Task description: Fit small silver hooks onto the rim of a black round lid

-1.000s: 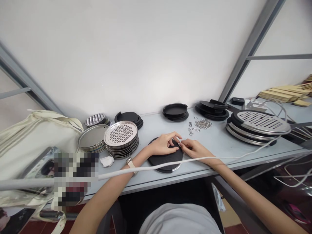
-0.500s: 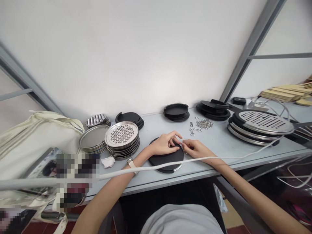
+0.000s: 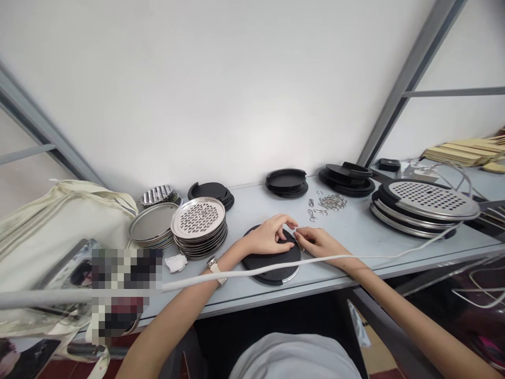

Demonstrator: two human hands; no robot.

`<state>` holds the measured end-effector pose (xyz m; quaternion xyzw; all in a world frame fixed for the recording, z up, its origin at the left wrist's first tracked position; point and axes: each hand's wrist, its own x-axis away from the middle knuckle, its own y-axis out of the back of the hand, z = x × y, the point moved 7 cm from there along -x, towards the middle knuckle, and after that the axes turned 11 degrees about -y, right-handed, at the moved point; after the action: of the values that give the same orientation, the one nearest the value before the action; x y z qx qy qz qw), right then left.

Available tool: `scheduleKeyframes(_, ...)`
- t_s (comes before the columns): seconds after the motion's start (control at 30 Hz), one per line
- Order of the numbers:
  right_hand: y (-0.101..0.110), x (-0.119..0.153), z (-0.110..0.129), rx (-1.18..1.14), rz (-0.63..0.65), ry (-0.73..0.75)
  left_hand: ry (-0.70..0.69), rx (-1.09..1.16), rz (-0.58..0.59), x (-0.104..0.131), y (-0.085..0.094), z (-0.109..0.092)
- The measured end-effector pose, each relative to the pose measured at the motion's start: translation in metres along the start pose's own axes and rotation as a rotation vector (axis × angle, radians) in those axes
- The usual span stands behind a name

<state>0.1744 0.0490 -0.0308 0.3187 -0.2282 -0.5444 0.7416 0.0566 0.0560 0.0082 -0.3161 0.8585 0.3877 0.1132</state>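
Observation:
A round black disc (image 3: pixel 268 266) with a strip of silver rim along its right side lies flat near the table's front edge. My left hand (image 3: pixel 272 235) rests over the disc's upper part, fingers bent and thumb apart from them. At the disc's upper right edge, my right hand (image 3: pixel 317 243) has thumb and fingertips pinched together, close against my left fingertips. What the pinch holds is too small to make out. Beyond my hands lies a heap of small metal clips (image 3: pixel 333 202), several loose ones beside it.
Round grater plates (image 3: pixel 198 217) stand stacked at left beside plain metal discs (image 3: pixel 153 223). Black holders (image 3: pixel 286 181) line the wall. More perforated discs (image 3: pixel 432 199) are piled at right. A white cable (image 3: pixel 244 272) crosses in front of my forearms. A cream bag (image 3: pixel 87 210) sits far left.
My left thumb and fingers have spread further apart, while my right hand keeps its pinch at the disc's edge. The whole view has shifted slightly.

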Motion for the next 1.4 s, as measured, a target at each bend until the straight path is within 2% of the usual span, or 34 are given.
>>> scheduleKeyframes(0.27,-0.0032,0.0000,-0.0005,-0.052,0.056,0.000,0.051,-0.043,0.032,-0.0005,-0.0016,-0.0025)
scheduleKeyframes(0.83,-0.0013,0.0021,0.0006,-0.098,0.042,0.006,0.054,-0.015,0.049,-0.0003,-0.0029,-0.0021)
scheduleKeyframes(1.4,-0.0011,0.0005,-0.0042,-0.089,0.008,-0.025,0.120,0.045,0.016,0.0004,-0.0019,0.0014)
